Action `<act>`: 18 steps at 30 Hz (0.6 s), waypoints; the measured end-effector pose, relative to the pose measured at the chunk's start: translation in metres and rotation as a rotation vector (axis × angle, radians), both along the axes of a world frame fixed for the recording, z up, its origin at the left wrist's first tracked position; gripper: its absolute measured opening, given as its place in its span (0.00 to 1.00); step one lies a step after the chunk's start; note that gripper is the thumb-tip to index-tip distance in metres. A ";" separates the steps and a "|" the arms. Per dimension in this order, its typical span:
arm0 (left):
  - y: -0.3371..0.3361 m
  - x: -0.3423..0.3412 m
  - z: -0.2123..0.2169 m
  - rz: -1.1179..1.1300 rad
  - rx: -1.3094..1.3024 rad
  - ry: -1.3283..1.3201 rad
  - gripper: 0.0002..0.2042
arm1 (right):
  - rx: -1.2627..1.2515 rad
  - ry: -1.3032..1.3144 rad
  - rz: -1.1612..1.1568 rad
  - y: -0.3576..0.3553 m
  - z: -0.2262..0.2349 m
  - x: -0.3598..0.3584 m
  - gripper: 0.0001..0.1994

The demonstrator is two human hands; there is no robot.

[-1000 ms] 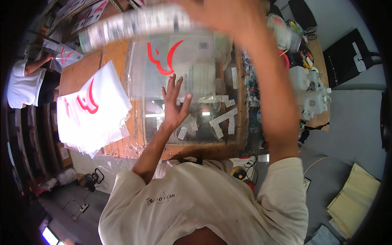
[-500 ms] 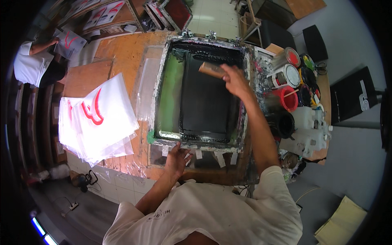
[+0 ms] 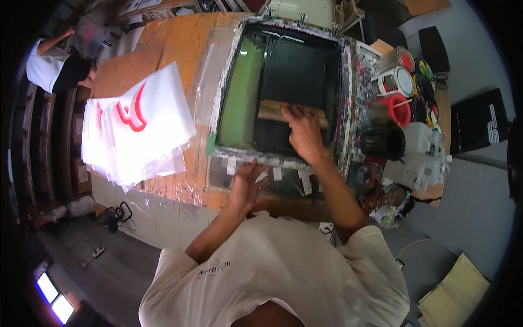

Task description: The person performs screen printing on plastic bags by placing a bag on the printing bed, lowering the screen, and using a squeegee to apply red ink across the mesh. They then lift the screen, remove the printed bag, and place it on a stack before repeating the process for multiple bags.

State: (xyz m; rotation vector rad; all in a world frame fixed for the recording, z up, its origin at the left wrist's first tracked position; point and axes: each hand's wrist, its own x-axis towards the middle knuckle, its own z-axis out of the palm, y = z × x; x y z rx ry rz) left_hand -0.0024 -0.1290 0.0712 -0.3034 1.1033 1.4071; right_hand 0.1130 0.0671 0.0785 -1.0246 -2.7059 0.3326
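My right hand (image 3: pixel 304 132) is closed over the wooden handle of a squeegee (image 3: pixel 270 111), which lies crosswise on the dark mesh of a screen-printing frame (image 3: pixel 294 160). Black ink coats much of the mesh, and a green strip (image 3: pixel 238 101) runs down its left side. At the frame's near edge rests my left hand (image 3: pixel 245 186), its fingers apart and touching the rim, near white tape tabs (image 3: pixel 277 173). Whatever lies beneath the screen is hidden. Clear plastic sheets with red printed curves (image 3: pixel 158 128) lie in a loose pile to the left.
Ink cans (image 3: pixel 393 82), a red tub (image 3: pixel 399 110), a dark container (image 3: pixel 388 139) and translucent jugs (image 3: pixel 417 166) crowd the right side. Metal clamps (image 3: pixel 302 19) stand at the frame's far edge. Another person (image 3: pixel 52 65) handles a sheet at far left.
My right hand has drawn the squeegee down the screen toward me. My left hand stays at the near rim. The whole view has shifted slightly, and the other person's sheet has turned.
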 end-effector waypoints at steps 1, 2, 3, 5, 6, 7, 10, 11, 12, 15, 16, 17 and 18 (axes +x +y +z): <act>0.001 0.000 -0.003 -0.016 0.019 0.006 0.08 | -0.007 -0.004 -0.020 -0.028 0.007 0.007 0.29; 0.003 0.000 -0.003 -0.036 0.041 0.013 0.08 | -0.040 0.014 -0.020 -0.052 0.017 0.016 0.28; 0.005 0.001 -0.003 -0.043 0.028 0.025 0.09 | -0.067 0.039 -0.022 -0.073 0.027 0.024 0.28; 0.007 0.003 -0.001 -0.057 -0.006 0.050 0.10 | -0.142 0.055 -0.033 -0.088 0.032 0.031 0.28; 0.011 0.005 -0.001 -0.057 -0.003 0.075 0.12 | -0.190 0.047 -0.042 -0.087 0.031 0.032 0.28; 0.012 0.005 -0.004 -0.049 -0.006 0.072 0.13 | -0.238 0.040 -0.048 -0.084 0.030 0.032 0.28; 0.011 0.004 -0.022 -0.055 -0.013 0.082 0.14 | -0.437 -0.036 -0.110 -0.072 0.019 0.029 0.26; 0.009 0.005 -0.026 -0.038 -0.029 0.078 0.14 | -0.475 -0.045 -0.119 -0.072 0.005 0.029 0.26; 0.010 0.006 -0.029 -0.023 -0.042 0.075 0.14 | -0.318 0.002 -0.115 -0.080 -0.006 0.030 0.26; 0.011 0.007 -0.036 -0.007 -0.062 0.088 0.15 | -0.015 0.072 -0.120 -0.105 -0.027 0.028 0.24; 0.011 0.008 -0.038 -0.006 -0.065 0.097 0.16 | -0.025 0.053 -0.139 -0.106 -0.032 0.027 0.24; 0.010 0.007 -0.042 -0.023 -0.066 0.104 0.16 | -0.033 0.037 -0.161 -0.104 -0.032 0.023 0.24; 0.008 0.006 -0.046 -0.039 -0.067 0.111 0.16 | -0.018 0.021 -0.167 -0.098 -0.032 0.019 0.24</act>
